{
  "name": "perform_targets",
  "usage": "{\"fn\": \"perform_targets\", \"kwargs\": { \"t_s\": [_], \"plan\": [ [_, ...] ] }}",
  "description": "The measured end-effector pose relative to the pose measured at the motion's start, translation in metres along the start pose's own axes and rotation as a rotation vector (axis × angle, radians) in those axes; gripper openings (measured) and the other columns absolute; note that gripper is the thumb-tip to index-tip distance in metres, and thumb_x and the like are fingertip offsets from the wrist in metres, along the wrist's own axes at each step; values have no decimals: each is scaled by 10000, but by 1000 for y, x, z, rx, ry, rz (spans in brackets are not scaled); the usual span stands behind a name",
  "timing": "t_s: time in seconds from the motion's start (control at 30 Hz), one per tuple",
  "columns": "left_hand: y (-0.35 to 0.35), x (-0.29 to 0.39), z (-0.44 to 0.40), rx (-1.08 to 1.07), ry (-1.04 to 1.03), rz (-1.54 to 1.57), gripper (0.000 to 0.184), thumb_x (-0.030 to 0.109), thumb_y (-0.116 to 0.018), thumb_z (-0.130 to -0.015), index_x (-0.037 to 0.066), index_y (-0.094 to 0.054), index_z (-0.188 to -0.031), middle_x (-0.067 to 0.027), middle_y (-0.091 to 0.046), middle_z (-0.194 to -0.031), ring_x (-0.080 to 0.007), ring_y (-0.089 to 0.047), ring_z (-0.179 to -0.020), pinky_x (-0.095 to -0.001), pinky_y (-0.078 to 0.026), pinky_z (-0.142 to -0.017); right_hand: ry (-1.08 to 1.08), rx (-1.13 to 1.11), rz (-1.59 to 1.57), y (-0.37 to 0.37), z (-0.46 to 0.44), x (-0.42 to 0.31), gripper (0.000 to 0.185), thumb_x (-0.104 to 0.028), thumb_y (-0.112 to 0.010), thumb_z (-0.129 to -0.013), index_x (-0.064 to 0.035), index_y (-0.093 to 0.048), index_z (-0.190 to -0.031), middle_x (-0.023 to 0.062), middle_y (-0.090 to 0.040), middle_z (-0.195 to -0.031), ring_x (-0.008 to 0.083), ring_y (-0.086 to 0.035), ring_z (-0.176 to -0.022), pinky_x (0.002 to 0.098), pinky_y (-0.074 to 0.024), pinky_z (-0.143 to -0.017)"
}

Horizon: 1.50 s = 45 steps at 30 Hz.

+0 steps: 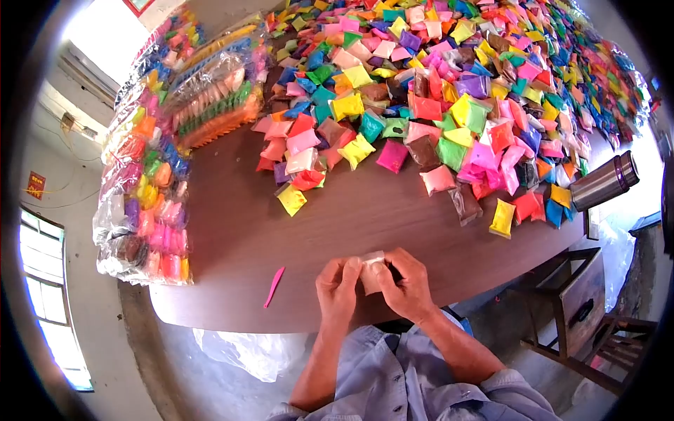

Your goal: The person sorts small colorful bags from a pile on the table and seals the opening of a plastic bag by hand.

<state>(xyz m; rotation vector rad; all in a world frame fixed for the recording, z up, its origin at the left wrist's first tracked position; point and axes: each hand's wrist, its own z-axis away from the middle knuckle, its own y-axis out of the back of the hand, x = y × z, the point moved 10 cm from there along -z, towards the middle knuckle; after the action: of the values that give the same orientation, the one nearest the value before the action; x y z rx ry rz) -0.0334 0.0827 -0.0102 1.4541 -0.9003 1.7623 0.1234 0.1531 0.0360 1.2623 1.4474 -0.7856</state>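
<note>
Near the front edge of the brown table, both of my hands grip one small pale peach packet (371,279) that looks like wrapped soft clay. My left hand (338,286) pinches its left upper corner between thumb and fingers. My right hand (407,284) holds the right side, its thumb pressed on the packet's face. The fingers behind the packet are partly hidden. To the left of my hands lies a thin pink plastic tool (274,287), apart from them.
A large heap of colourful packets (449,105) covers the table's far side. Bagged packets (151,196) line the left edge, with stacked packs (217,91) behind. A metal flask (605,181) lies tilted at right, beside the packets. A wooden stool (572,309) stands at lower right.
</note>
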Motion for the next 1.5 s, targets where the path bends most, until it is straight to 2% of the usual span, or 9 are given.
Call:
{"fn": "perform_targets", "kwargs": {
  "t_s": [0.2,0.43,0.5,0.73,0.8,0.87,1.17,1.43,1.5],
  "plan": [
    [-4,9,3,14,-25,-120,239,221,-655,-1046,26,-670,-909,78,-566,-784,-25,-479,-740,-219,-404,-658,-25,-37,-11,-1,1,0,130,-107,-652,-971,18,-652,-933,126,-607,-786,206,-593,-699,341,-474,-636],
    [-25,16,6,-120,-80,-356,300,229,-609,-1048,-59,-694,-1050,-94,-688,-788,-100,-584,-758,-316,-503,-668,-65,55,-15,8,4,18,183,-134,-602,-1024,20,-665,-948,97,-622,-794,155,-589,-736,311,-483,-668],
    [-23,16,6,-108,-98,-373,286,222,-617,-1043,-53,-695,-1038,-92,-686,-784,-96,-579,-757,-315,-501,-668,-52,29,25,6,2,12,125,-109,-627,-1000,-5,-697,-990,144,-676,-831,223,-648,-716,339,-516,-661],
    [-15,11,8,-70,-101,-398,284,233,-653,-1029,-39,-695,-959,-94,-676,-741,-85,-565,-728,-309,-490,-635,-108,-23,-40,-3,7,21,162,-146,-606,-1028,5,-662,-1041,160,-690,-816,192,-657,-689,346,-529,-627],
    [-23,13,10,-124,-110,-343,296,250,-656,-1028,-34,-699,-958,-102,-672,-734,-91,-567,-716,-314,-491,-630,-153,-16,-59,-2,12,33,254,-222,-540,-1082,-1,-661,-1051,64,-696,-850,111,-619,-784,302,-524,-686],
    [-31,20,12,-177,-122,-291,308,267,-660,-1026,-29,-704,-956,-111,-668,-727,-97,-569,-705,-320,-492,-624,-159,8,-47,2,11,32,256,-224,-539,-1084,0,-659,-1051,57,-695,-860,110,-617,-791,299,-524,-689],
    [-25,16,8,-97,-191,-499,336,296,-618,-1041,-12,-712,-946,-206,-654,-710,-266,-648,-599,-383,-482,-571,-167,-8,-72,-1,8,26,207,-186,-574,-1050,8,-633,-1012,129,-675,-794,136,-612,-710,327,-524,-634],
    [-29,13,7,-190,-164,-377,373,306,-638,-1032,-28,-685,-873,-155,-585,-644,-134,-511,-609,-360,-445,-549,-159,46,-153,6,6,25,213,-196,-585,-1055,12,-613,-1014,130,-662,-843,137,-608,-773,332,-522,-697],
    [-31,16,6,-180,-177,-409,373,303,-645,-1029,-31,-678,-867,-145,-570,-634,-118,-482,-619,-360,-435,-543,-159,22,-84,6,7,25,255,-241,-557,-1079,3,-631,-1089,68,-661,-903,112,-587,-829,298,-512,-730]
  ]
}}
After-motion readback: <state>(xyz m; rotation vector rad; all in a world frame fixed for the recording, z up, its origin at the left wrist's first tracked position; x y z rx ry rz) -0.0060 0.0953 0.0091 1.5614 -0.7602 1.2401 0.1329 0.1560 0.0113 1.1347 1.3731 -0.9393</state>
